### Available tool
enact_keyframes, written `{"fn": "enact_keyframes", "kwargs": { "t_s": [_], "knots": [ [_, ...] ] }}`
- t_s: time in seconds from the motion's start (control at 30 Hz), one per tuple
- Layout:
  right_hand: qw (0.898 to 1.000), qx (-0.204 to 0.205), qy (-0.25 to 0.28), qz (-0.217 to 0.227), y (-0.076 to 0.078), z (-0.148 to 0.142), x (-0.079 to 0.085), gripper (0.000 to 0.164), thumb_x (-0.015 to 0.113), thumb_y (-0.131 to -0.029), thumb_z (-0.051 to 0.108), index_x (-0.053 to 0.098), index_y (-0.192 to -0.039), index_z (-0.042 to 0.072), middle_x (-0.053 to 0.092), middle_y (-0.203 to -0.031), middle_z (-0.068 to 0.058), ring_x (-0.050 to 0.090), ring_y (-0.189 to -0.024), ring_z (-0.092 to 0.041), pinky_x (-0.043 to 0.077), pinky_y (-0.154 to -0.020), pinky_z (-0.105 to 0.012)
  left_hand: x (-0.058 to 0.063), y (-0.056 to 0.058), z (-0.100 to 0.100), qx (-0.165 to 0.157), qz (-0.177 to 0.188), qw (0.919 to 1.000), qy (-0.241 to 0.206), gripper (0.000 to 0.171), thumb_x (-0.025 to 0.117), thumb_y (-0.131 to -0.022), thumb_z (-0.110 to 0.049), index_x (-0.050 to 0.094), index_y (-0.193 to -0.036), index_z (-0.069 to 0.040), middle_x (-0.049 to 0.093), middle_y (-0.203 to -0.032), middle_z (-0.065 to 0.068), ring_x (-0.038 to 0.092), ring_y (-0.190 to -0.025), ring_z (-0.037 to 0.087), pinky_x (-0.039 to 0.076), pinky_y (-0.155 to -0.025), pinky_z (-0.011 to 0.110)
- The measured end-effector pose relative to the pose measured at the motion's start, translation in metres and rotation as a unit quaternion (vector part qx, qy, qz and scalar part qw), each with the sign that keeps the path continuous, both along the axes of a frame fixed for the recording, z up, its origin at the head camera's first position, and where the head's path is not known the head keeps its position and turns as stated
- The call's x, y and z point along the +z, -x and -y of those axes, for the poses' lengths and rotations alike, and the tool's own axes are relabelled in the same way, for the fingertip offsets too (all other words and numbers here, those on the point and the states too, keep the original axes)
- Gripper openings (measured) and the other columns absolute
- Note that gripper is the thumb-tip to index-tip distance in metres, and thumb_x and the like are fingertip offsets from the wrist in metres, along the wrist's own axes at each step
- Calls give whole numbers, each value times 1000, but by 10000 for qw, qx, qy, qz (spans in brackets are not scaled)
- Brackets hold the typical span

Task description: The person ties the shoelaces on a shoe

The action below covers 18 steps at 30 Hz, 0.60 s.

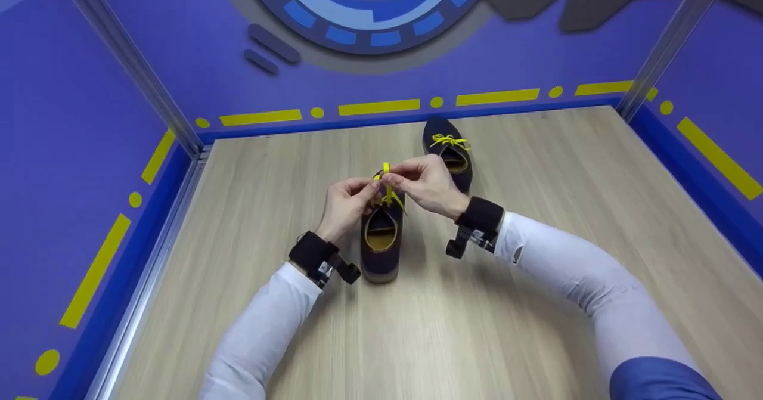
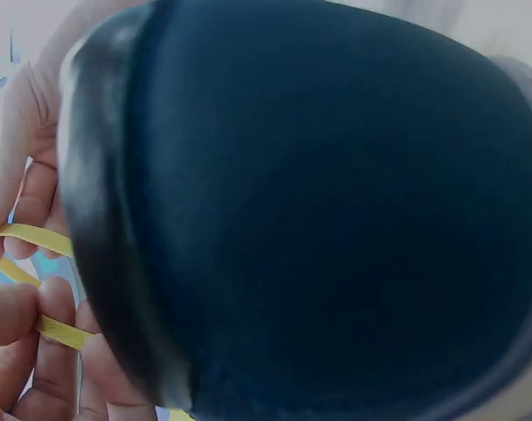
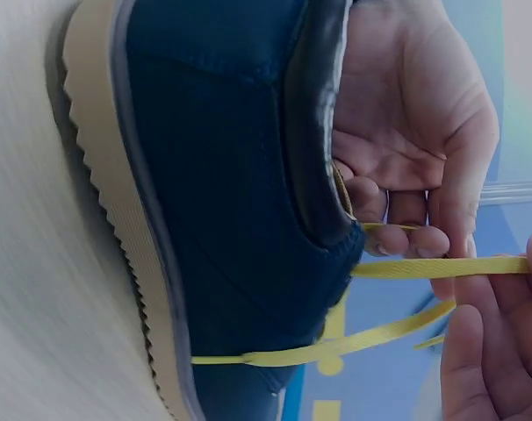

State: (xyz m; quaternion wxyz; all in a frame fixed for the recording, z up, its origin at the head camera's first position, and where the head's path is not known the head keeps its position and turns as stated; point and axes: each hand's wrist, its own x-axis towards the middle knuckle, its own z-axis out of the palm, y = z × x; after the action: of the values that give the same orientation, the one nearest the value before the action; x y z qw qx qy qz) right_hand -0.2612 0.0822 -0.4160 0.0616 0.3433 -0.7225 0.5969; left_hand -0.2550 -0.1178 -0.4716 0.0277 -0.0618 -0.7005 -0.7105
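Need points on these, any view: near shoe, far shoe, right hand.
near shoe [image 3: 218, 193]: right wrist view, on the side of its dark upper
far shoe [image 1: 440, 129]: head view, on top of its toe
right hand [image 1: 431, 184]: head view, on the back of the hand

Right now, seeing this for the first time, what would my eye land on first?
Likely the bright yellow laces, pinched by the left hand and right hand over the nearer dark shoe, around the middle of the head view. Farther back and to the right stands a second shoe with a yellow bow. At the top, a big round blue emblem stands out on the purplish wall.
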Motion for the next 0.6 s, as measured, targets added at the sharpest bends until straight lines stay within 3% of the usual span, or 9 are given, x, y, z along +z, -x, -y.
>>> {"fn": "enact_keyframes", "kwargs": {
  "t_s": [0.1, 0.3, 0.53, 0.6],
  "knots": [
    [9999, 62, 118, -30, 2, -1, 3, 10, 70, -95, -12, 75, -101, -19, 71, -89, -40, 68, -70, -1, 55, -63, -19, 1, -1, 0, -16, -39, 10000, 79, 18, 75, -100, -13, 80, -101, 4, 72, -78, 7, 61, -67, 19, 50, -57, 24],
    [9997, 107, 172, -150, 5, -2, 10, 10, 71, -96, -10, 75, -100, -19, 70, -87, -39, 67, -69, 0, 54, -64, -17, 3, -2, 0, -288, -261, 9981, 478, 22, 73, -101, -12, 78, -105, 8, 71, -83, 23, 61, -68, 23, 49, -58, 26],
    [9994, -225, -152, -229, 2, 0, 13, 9, 73, -95, -7, 78, -99, -14, 75, -89, -29, 62, -66, -7, 47, -60, -15, 9, -3, 1, -677, -408, 9947, 652, 23, 70, -102, -8, 76, -113, 12, 70, -85, 28, 61, -71, 34, 49, -59, 28],
    [9990, -304, -226, -220, 1, 2, 15, 8, 74, -94, -7, 78, -98, -13, 77, -91, -27, 62, -67, -9, 45, -59, -15, 11, -2, 1, -805, -516, 9929, 708, 22, 68, -102, -5, 75, -110, 14, 67, -82, 28, 59, -68, 31, 47, -58, 25]
  ]
}}
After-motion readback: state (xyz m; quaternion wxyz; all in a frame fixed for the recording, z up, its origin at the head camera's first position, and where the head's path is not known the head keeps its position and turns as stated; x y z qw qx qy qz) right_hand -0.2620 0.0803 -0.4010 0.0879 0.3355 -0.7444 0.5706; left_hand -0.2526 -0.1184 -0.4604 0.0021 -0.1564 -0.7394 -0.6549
